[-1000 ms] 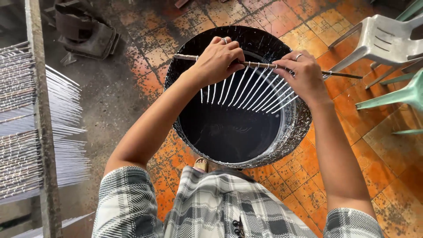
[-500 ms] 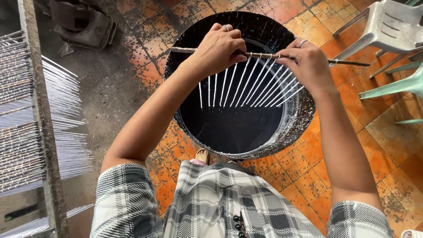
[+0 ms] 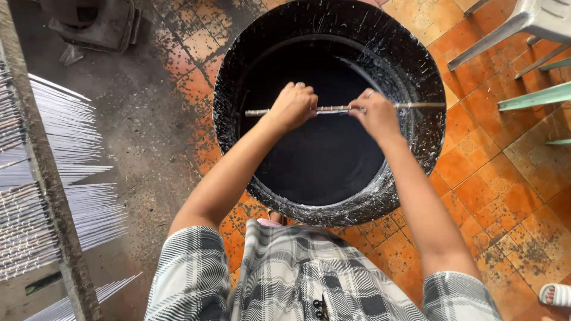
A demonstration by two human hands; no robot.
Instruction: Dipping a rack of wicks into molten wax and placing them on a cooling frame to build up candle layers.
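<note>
black tub [image 3: 416, 71] flecked white, orange tiles [image 3: 493, 196], grey-and-white checked shirt [image 3: 297, 279], white sticks [image 3: 71, 142]

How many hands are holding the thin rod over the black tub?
2. The left hand grips the rod near its left end; the right hand grips it to the right of centre, both above the black tub.

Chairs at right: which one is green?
The lower chair, only its green legs showing at the right edge; the chair above it is pale grey.
</note>
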